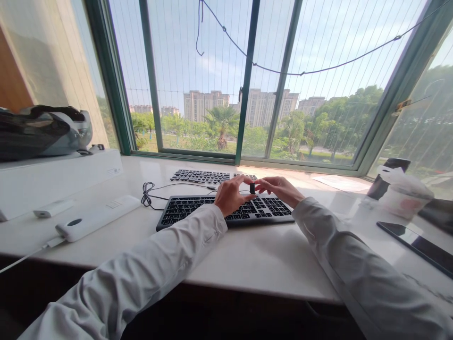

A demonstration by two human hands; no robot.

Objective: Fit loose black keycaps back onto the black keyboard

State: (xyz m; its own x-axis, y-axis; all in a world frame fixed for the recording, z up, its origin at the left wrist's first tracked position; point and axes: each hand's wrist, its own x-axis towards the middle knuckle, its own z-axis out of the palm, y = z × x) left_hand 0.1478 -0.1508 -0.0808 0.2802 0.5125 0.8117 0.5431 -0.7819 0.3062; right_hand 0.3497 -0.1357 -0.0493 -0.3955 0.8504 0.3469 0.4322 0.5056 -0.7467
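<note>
Above the right part of a black keyboard (198, 208), my left hand (230, 194) pinches a small black keycap (252, 188) between thumb and forefinger. From the right, my right hand (279, 189) reaches in with bent fingers, its fingertips closed at the keycap's edge. The keyboard lies flat on the white counter, partly hidden by my left hand and wrist. Behind it, loose keycaps (201, 176) lie set out in rows, partly covered by my hands.
A black cable (150, 194) is bunched left of the keyboard. Further left are a white power bank (99, 218) with a cable, a small white device (53, 208) and a white box (60, 182). On the right lie a phone (421, 243), a plastic-wrapped cup (403, 196) and paper (341, 183).
</note>
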